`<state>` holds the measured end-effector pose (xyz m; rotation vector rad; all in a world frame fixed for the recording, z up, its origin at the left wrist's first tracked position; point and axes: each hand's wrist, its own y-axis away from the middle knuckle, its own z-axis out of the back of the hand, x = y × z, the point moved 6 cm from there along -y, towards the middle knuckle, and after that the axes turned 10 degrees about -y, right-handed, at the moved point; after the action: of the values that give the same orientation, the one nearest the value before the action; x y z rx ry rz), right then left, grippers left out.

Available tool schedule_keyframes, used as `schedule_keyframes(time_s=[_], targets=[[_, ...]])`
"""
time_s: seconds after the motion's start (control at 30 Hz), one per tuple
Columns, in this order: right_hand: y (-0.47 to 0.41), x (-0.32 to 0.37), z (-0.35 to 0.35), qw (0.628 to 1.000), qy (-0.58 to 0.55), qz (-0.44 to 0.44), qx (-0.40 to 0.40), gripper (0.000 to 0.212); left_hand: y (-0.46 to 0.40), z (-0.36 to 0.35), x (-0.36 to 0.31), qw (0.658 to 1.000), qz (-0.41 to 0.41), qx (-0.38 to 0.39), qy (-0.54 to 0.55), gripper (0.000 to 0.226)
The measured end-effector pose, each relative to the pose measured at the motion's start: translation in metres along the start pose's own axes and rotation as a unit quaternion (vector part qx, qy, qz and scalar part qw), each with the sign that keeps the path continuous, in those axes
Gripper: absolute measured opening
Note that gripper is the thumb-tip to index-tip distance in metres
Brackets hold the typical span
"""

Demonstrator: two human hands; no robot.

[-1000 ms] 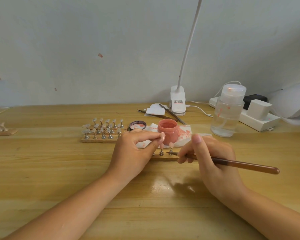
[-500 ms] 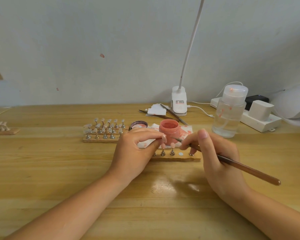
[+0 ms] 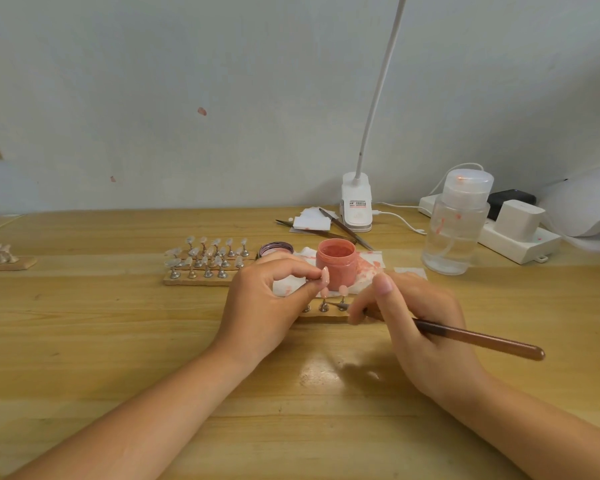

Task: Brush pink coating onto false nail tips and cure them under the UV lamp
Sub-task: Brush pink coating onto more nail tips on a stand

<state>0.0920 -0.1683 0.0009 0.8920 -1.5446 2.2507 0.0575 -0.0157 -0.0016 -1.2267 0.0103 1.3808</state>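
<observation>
Easily smudged from here: left hand (image 3: pixel 271 306) pinching a small stand with a pink-coated nail tip (image 3: pixel 325 274) at thumb and forefinger, raised just in front of the open pink jar (image 3: pixel 336 263), wet face close to the fingertips. Could also knock over the two coated tips (image 3: pixel 342 290) standing on the near wooden strip (image 3: pixel 326 318) right beside, given how tightly both hands crowd that spot. Right hand (image 3: pixel 413 320) wrapped round the brown brush (image 3: pixel 478 339), bristle end reaching toward the metal stands on the strip; likely to drag coating onto stands or wood if lowered carelessly. Jar uncapped, sitting on a stained white tissue (image 3: pixel 368 268), near enough to be tipped by either hand. Uncoated clear tips (image 3: pixel 205 256) ranked on a second wooden strip to the left, well apart from the work. UV lamp (image 3: pixel 586 206) far right, behind the power strip (image 3: pixel 520 242), cut off by the frame edge; opening not visible. Carrying wet tips that far past the clear pump bottle (image 3: pixel 456 226) risks bumps and smears.

Hard to make out: brush bristles, lost between fingers and stands; whether loaded with coating, cannot tell. Right end of the near strip hidden under the right hand, so tip count there unknown. Another small strip with tips (image 3: pixel 0 254) at the far left of the desk (image 3: pixel 84 341), blurred. Jar lid (image 3: pixel 276 248) partly masked behind the left hand.
</observation>
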Motion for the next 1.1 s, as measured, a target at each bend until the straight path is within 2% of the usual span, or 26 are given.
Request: schedule_keyframes(time_s=[0.07,0.17,0.33,0.47,0.6,0.73,0.83,0.9,1.0,1.1], targets=[[0.0,0.002,0.002,1.0,0.003,0.013,-0.015,0.051,0.0,0.0,0.0,1.0,-0.001,-0.003,-0.004,0.023],[-0.003,0.004,0.002,0.999,0.017,0.012,-0.024,0.035,0.001,0.001,-0.001,1.0,-0.009,-0.005,-0.008,0.022],[0.0,0.001,0.002,1.0,-0.003,-0.003,-0.014,0.054,0.001,0.002,-0.002,1.0,-0.002,-0.012,-0.009,0.031],[-0.002,0.004,0.003,1.0,0.015,0.006,-0.017,0.038,0.001,0.001,-0.003,1.0,-0.006,-0.009,-0.008,0.025],[0.0,0.001,0.003,0.999,-0.027,-0.005,-0.019,0.052,0.0,0.002,-0.003,1.0,-0.008,-0.014,-0.01,0.032],[-0.002,0.003,0.005,0.999,-0.013,0.001,-0.032,0.039,0.0,0.002,-0.002,1.0,-0.013,-0.011,-0.014,0.029],[-0.001,-0.005,0.001,0.998,-0.042,-0.047,-0.001,0.045,0.0,0.002,-0.001,1.0,-0.011,-0.009,-0.017,0.029],[0.001,-0.009,0.001,0.992,-0.097,-0.08,-0.01,0.048,0.001,0.001,-0.001,1.0,-0.008,-0.005,-0.016,0.027],[0.0,-0.006,0.006,0.992,-0.106,-0.059,-0.034,0.045,0.001,0.001,-0.002,1.0,-0.006,-0.003,-0.012,0.023],[-0.002,-0.003,0.009,0.995,-0.088,-0.03,-0.043,0.042,0.001,0.002,-0.004,1.0,-0.003,0.001,0.0,0.031]])
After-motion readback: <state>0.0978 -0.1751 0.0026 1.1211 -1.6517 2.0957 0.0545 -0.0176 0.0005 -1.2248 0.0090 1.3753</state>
